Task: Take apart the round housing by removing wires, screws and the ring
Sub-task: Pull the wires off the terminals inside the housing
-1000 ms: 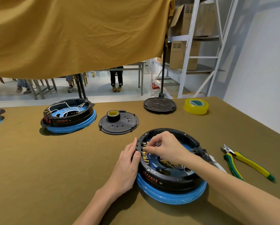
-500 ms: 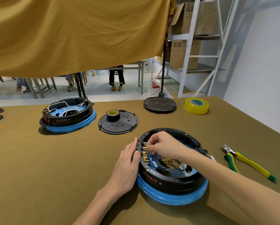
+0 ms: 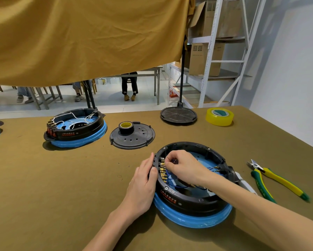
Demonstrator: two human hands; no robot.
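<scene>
A round black housing point(image 3: 192, 198) on a blue base ring point(image 3: 192, 217) lies on the table in front of me. A row of brass terminals point(image 3: 163, 172) lines its left inner wall, and blue wires point(image 3: 181, 186) run loose across its blue floor. My left hand point(image 3: 144, 183) presses flat against the outside of the left wall, thumb on the rim. My right hand point(image 3: 181, 166) reaches inside with curled fingers and pinches a blue wire at the upper terminals.
A second black housing point(image 3: 76, 127) with white wires sits at the back left. A black lid point(image 3: 132, 136) carries a roll of black tape point(image 3: 125, 127). Another lid point(image 3: 178, 115) and yellow tape point(image 3: 219, 116) lie behind. Yellow-green cutters point(image 3: 277, 182) lie to the right.
My right hand has worked along the terminal row, and loose blue wires now lie across the housing floor. The left hand has stayed on the outer wall.
</scene>
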